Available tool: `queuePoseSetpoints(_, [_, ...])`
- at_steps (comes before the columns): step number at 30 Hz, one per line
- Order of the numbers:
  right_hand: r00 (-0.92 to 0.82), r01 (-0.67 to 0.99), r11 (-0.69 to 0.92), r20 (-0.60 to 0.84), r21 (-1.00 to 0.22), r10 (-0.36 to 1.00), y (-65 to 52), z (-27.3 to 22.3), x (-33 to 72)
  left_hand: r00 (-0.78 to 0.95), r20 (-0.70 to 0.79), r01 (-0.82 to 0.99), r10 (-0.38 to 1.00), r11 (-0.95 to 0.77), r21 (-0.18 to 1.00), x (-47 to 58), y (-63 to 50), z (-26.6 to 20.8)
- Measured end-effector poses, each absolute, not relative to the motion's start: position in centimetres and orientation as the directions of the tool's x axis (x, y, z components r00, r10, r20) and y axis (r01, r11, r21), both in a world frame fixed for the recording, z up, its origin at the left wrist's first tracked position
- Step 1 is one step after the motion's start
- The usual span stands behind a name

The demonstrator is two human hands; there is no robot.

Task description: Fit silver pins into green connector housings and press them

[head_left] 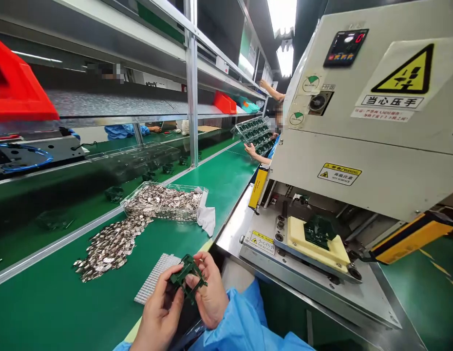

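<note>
Both my hands hold a small dark green plastic part (187,277) just above the front edge of the green bench. My left hand (159,312) grips its lower left side. My right hand (211,292), in a blue sleeve, pinches its right side with the fingertips on top. A pile of small shiny metal pieces (109,246) lies on the green mat to the left, spilling from a clear tray (164,200). A white gridded pad (155,275) lies flat beside my left hand.
To the right stands a beige press machine (376,112) with warning labels; a green part (319,231) sits on its cream fixture (317,246). A red bin (14,87) sits on the shelf at left. A co-worker's arm (255,155) holds a tray of green parts (255,132) further along.
</note>
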State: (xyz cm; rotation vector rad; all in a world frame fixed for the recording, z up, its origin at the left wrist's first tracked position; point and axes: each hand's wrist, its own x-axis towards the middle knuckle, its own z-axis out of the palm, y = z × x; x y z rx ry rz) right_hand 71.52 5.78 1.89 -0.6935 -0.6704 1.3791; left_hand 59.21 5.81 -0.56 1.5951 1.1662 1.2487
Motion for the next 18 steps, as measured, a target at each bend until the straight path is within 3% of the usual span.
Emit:
queuePoseSetpoints(2, [0.113, -0.521, 0.145, 0.1, -0.841, 0.989, 5.5, 1.8, 73.4, 0.152, 0.243, 0.182, 0.958, -0.269, 0.946, 60.3, 6.1, 0.8])
queuePoseSetpoints(5, [0.106, -0.179, 0.261, 0.245, -0.949, 0.964, 4.3, 2.3, 77.4, 0.311, 0.203, 0.176, 0.928, -0.266, 0.948, 62.5, 6.7, 3.1])
queuePoseSetpoints(11, [0.098, 0.343, 0.428, 0.485, -0.836, 0.869, -0.9, 4.4, 86.6, 0.699, 0.211, 0.134, 0.683, -0.415, 0.9, 68.6, 7.0, 7.1])
queuePoseSetpoints(18, [0.328, 0.498, 0.462, 0.652, -0.734, 0.683, -6.7, 3.1, 94.3, 0.946, 0.217, -0.087, 0.242, -0.455, 0.886, 77.1, 7.2, 9.5])
